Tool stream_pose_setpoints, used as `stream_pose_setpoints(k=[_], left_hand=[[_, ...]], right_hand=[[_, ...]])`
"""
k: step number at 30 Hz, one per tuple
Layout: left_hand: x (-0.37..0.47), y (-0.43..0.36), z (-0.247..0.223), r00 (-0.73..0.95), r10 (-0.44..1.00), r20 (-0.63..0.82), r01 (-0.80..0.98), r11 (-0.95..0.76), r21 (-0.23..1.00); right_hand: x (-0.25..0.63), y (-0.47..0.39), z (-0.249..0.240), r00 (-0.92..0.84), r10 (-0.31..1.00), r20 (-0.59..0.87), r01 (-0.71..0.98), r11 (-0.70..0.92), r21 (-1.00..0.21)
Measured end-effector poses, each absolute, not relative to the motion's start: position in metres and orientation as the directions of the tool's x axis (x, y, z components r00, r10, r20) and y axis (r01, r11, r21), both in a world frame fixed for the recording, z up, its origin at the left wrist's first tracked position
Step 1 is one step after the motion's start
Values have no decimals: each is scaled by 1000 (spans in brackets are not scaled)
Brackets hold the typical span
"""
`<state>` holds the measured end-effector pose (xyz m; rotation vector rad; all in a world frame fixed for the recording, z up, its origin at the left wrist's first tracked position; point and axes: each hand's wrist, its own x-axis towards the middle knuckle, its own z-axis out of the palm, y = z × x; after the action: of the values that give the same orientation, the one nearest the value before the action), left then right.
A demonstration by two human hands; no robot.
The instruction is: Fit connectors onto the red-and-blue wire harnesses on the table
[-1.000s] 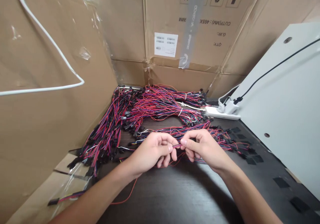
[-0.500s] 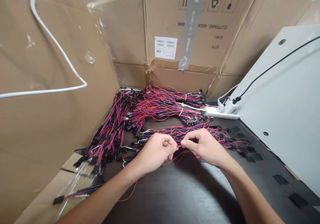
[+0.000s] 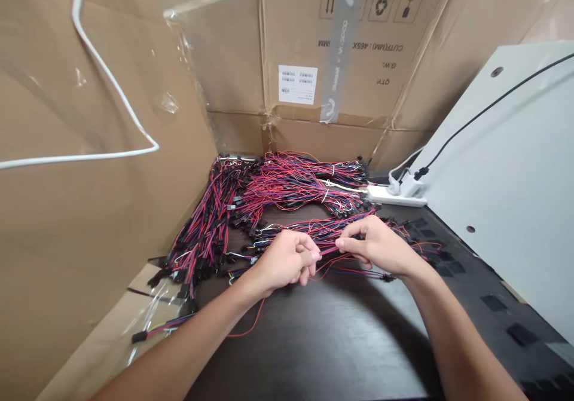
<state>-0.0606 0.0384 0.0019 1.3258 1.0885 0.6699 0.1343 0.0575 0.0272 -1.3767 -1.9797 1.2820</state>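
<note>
Between my two hands runs a thin pinkish-red wire [image 3: 329,251]. My left hand [image 3: 291,259] pinches it between thumb and fingertips. A short gap to the right, my right hand [image 3: 374,245] also pinches with thumb and forefinger, at the wire's other visible part. Just behind both hands lies a loose bundle of red, blue and black wires [image 3: 309,229] with black connectors. Below my right hand, a few wires end in a black connector [image 3: 388,277] on the dark table. A loose orange wire [image 3: 253,324] curves out beside my left forearm.
Larger wire bundles [image 3: 282,189] lie behind, some tied with white ties, and another wire heap [image 3: 204,227] leans along the left cardboard [image 3: 134,222]. A white power strip [image 3: 397,196] sits at the back right by a white panel [image 3: 502,168]. Black patches [image 3: 494,303] dot the table's right side.
My right hand has shifted slightly right and up, widening the gap between the hands so more wire shows. The wires with a black connector beneath it are now more visible. The view has shifted a little.
</note>
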Motion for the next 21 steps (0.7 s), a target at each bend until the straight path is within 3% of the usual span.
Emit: stream_pose_setpoints(k=[6,14,17,21], left_hand=[[-59,37,7,438,868,-235,107,210,972],[-57,36,9,398,874,-277,199,213,957],[-58,35,10,368,882,-294,229,220,948],[-57,36,13,360,889,-282,261,194,946]], right_hand=[[144,60,28,-443,883,-154,452,71,-889],[142,55,28,-451,881,-143,528,135,-838],[140,42,30,-387,922,23,629,282,-725],[173,-4,35,-211,879,427,738,430,-521]])
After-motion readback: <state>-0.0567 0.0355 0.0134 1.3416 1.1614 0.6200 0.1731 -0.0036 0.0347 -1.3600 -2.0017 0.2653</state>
